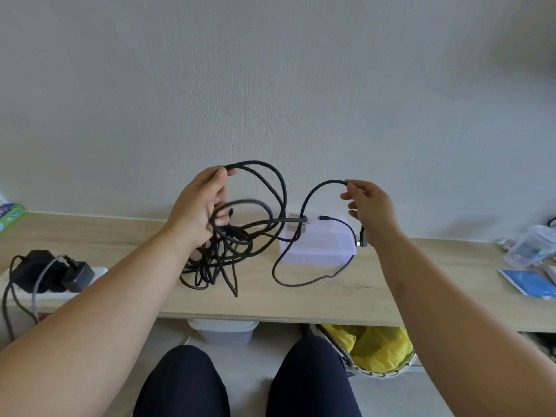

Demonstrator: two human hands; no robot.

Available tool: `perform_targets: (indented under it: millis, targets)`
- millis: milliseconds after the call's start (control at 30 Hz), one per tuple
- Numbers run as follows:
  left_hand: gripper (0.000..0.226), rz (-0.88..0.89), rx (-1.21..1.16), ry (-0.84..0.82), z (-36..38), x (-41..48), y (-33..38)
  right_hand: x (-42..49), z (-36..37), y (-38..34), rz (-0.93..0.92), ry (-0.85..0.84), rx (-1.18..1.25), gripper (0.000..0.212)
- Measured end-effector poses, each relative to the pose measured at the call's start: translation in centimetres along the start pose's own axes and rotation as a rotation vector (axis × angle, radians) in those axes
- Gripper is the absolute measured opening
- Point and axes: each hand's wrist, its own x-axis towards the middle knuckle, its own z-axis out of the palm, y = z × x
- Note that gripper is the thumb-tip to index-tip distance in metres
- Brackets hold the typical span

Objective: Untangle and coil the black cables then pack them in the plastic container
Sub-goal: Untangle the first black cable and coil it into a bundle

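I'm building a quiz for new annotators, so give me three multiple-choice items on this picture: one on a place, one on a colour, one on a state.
1. Where is the yellow bag?
A. On the tabletop.
B. In the woven basket below the table.
C. On the person's lap.

2. What tint has the plastic container on the table?
A. Pale purple.
B. Green.
C. Orange.

3. What state are the black cables in?
A. Coiled neatly.
B. Packed away.
C. Tangled, gripped by the left hand, with one strand pinched by the right hand.

Answers:
1 B: the bag fills the basket under the table's edge.
2 A: its translucent walls look lilac.
3 C: crossing loops hang in a knot from the left hand.
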Motion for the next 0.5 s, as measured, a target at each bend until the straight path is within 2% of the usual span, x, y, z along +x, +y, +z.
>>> perform_targets:
  millis: [133,233,300,400,467,500]
  targets:
    - [0.019,-0.039,-0.099,-0.047,-0.1,0.0,0.3,0.0,0.9,-0.1,-0.012,-0.025,0.027,0.013]
    - [0.019,-0.045,-0.107,-0.070,0.2,-0.1,0.3,-0.3,2.1,-0.4,0.012,-0.130,0.063,0.021]
    - [0.019,-0.041,-0.117,-0.060,0.6,-0.1,0.3,-0.9,2.8,-0.1,-0.036,-0.269,-0.126,0.037]
    - [0.019,-0.012,-0.179,-0.036,0.9,0.3,0.3,-2.3,3.5,1.5,-0.276,-0.447,-0.563,0.059]
    - [0.019,0.004,-0.230,-0.016,1.0,0.5,0.3,-3.2,3.9,2.7,-0.277,-0.608,-0.615,0.063]
    - [0.020,0.007,-0.243,-0.001,1.0,0.6,0.2,-3.5,4.2,3.4,-0.228,-0.678,-0.593,0.057]
